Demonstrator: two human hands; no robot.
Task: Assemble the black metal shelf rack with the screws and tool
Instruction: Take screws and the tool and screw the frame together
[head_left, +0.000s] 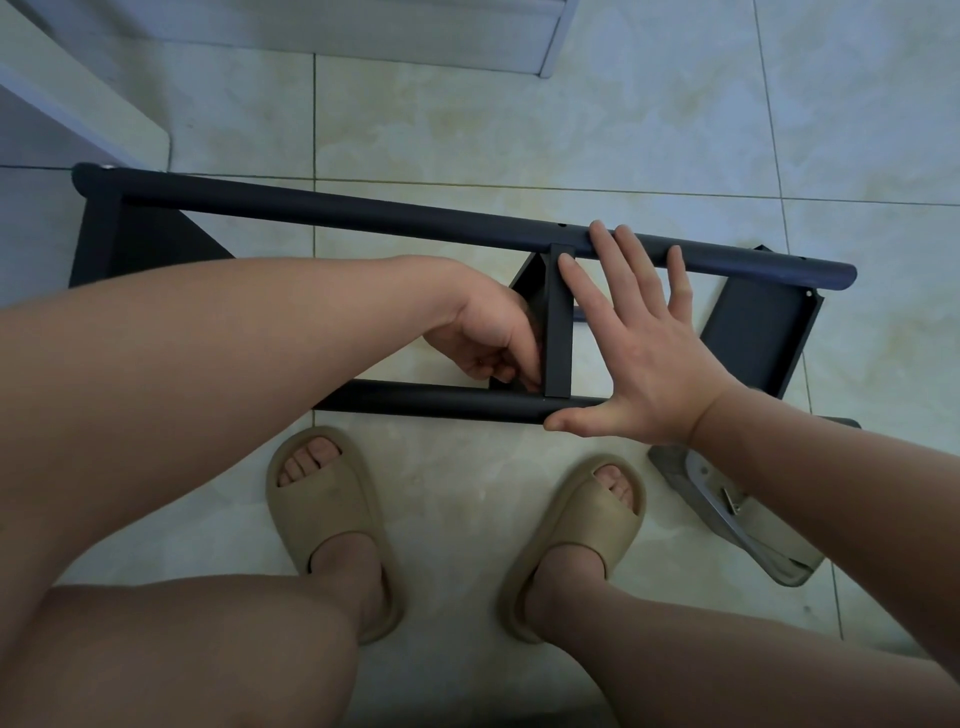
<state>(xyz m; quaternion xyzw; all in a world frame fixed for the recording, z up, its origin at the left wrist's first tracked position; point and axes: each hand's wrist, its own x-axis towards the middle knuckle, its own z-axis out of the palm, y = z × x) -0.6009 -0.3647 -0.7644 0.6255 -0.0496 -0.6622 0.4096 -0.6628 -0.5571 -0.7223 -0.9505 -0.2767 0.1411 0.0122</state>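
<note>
The black metal shelf rack (363, 210) lies on its side on the tiled floor, with two long round posts running left to right. A middle shelf panel (558, 332) spans between the posts. My right hand (639, 343) is spread flat, fingers straight, pressing on the far post and the panel, thumb against the near post (457, 402). My left hand (488, 338) reaches in from the left with curled fingers pinching something small beside the panel near the near post; what it holds is hidden. Another black shelf panel (758, 332) lies tilted at the right end.
My two feet in tan slides (322, 525) stand just in front of the rack. A grey sandal (737, 519) lies on the floor at the right under my forearm. White furniture edges (78, 98) stand at the back left, and a white baseboard runs along the back.
</note>
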